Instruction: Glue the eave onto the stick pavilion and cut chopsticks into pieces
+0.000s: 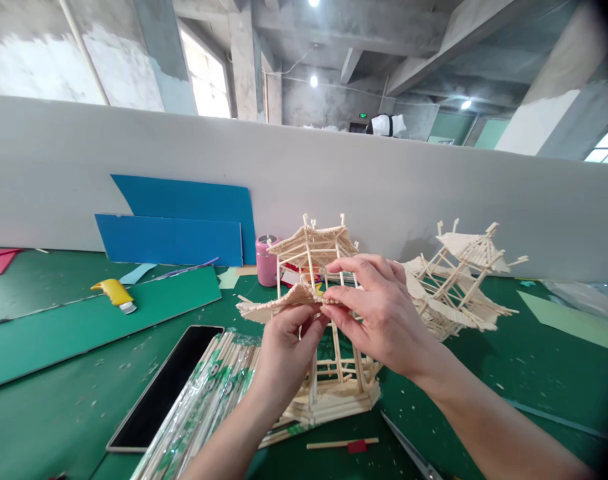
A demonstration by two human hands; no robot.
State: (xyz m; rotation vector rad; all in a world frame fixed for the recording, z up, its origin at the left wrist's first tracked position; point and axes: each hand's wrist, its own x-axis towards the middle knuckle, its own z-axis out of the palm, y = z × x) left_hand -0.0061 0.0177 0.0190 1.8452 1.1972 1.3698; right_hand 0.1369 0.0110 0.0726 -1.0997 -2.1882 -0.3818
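Both hands, left hand [289, 333] and right hand [379, 310], pinch a small stick roof [279, 301] beside the stick house [329, 373] mid-desk [484, 373]; best hold it gently and level, so nothing snaps

The pink jar [267, 261] stands near the grey partition wall [434, 187]. To the left of the jar, two blue sheets [184, 223] lean on this wall. Further left of the jar, a yellow cutter [114, 293] lies on a green board [84, 327]. In front of the jar lies a black phone [167, 387], touching a pack of wrapped sticks [204, 407] (green print on the wrappers). Well to the right of the jar lies a second stick model [459, 283], tilted, and scissors [409, 450] lie near the bottom edge.
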